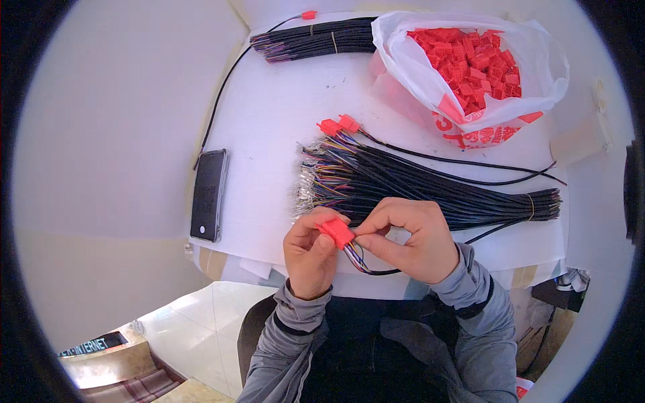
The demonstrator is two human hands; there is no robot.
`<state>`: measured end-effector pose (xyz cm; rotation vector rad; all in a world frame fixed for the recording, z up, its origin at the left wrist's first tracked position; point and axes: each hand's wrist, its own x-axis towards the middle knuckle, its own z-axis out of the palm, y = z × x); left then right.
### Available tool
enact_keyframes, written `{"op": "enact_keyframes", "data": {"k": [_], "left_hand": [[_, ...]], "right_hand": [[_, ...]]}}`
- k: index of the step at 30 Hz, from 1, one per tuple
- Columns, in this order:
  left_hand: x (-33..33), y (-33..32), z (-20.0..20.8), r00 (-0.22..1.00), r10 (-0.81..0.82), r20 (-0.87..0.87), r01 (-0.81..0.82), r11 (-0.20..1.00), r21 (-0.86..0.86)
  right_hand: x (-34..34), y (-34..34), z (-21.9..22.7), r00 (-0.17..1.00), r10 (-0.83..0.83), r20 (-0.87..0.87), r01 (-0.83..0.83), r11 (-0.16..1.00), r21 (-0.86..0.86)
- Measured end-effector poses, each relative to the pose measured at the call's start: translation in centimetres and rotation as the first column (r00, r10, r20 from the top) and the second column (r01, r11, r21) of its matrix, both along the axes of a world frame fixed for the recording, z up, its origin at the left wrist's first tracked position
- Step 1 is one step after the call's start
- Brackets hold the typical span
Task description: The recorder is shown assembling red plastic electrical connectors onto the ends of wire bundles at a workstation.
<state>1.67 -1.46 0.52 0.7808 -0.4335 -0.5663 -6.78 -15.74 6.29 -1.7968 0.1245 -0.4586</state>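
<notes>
The left hand (310, 254) is pinching a red connector (336, 232) above the table edge (255, 258), steadying it, while the right hand (410, 238) is pressing thumb and fingertip on its wires (359, 258), just before the cable bundle (416, 188).

Both hands (366, 245) on a red connector (336, 232) over a wire bundle (430, 191)

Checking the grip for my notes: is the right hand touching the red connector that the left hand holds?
Touching. The head view shows the right hand's thumb and fingertip meeting the right end of the red connector, which the left hand pinches from the other side.
</notes>
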Motion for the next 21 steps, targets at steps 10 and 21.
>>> {"op": "enact_keyframes", "data": {"k": [10,21], "left_hand": [[-0.10,0.18,0.23,1.000,-0.022,0.017,0.021,0.999,0.035],[-0.30,0.24,0.14,0.998,0.060,-0.017,-0.060,0.997,0.040]], "right_hand": [[-0.26,-0.24,0.01,1.000,0.022,0.002,-0.022,0.999,-0.048],[-0.02,-0.16,-0.14,0.997,-0.023,0.076,0.032,0.992,-0.121]]}}
